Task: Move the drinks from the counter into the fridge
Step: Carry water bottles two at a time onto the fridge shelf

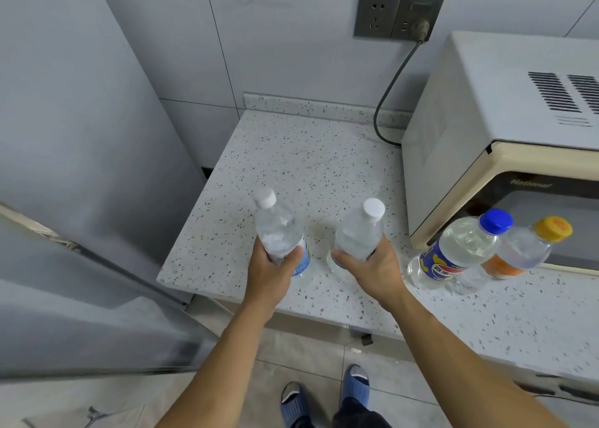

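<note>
Speckled stone bench point(291, 155) beside a grey fridge point(81, 136) carries four drinks; each hand's grip is clenched on a water bottle, left hand point(270, 270) on one point(275, 230), right hand point(372, 265) on another point(359, 233), both near the front edge. Lift them straight up, keeping them apart. Both stand near upright, white caps upward; a blue-capped bottle point(453, 249) and an orange-capped bottle point(525, 249) wait by the microwave point(486, 103)

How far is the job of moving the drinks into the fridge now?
Nothing visibly stored yet. In hand: left hand and right hand each grip a clear white-capped water bottle. Left: blue-capped bottle and orange-capped bottle on the speckled counter.
</note>
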Demonstrator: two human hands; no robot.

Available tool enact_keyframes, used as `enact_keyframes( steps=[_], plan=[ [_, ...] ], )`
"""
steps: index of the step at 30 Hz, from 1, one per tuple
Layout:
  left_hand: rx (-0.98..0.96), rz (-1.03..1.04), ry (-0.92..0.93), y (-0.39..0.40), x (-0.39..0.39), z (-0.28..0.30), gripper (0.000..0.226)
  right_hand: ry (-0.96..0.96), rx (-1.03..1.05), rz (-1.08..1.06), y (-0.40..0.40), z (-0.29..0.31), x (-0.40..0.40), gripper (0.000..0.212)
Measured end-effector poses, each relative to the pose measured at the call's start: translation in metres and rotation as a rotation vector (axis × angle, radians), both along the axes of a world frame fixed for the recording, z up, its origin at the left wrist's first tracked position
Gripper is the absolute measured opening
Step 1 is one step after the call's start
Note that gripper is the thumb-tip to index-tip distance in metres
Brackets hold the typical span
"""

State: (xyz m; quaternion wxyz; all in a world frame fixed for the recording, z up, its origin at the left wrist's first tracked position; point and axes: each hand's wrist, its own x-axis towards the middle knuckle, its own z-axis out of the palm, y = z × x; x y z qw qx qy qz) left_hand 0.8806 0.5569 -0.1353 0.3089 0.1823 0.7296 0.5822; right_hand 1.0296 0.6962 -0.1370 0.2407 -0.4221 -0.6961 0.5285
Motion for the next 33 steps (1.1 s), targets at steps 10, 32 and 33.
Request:
enact_keyframes(
  steps=[10, 32, 33],
  plan=[
    [0.198, 0.143, -0.589, -0.065, 0.052, -0.008, 0.063, 0.21, -0.412, 0.073, -0.034, 0.013, 0.036, 0.046],
    [0.208, 0.9, -0.684, -0.224, 0.233, 0.011, 0.074, -0.079, -0.702, 0.862, -0.161, -0.013, 0.064, 0.061],
    [0.217, 0.948, -0.672, -0.234, 0.24, 0.013, 0.074, -0.092, -0.709, 0.904, -0.172, -0.014, 0.063, 0.06]
  ],
)
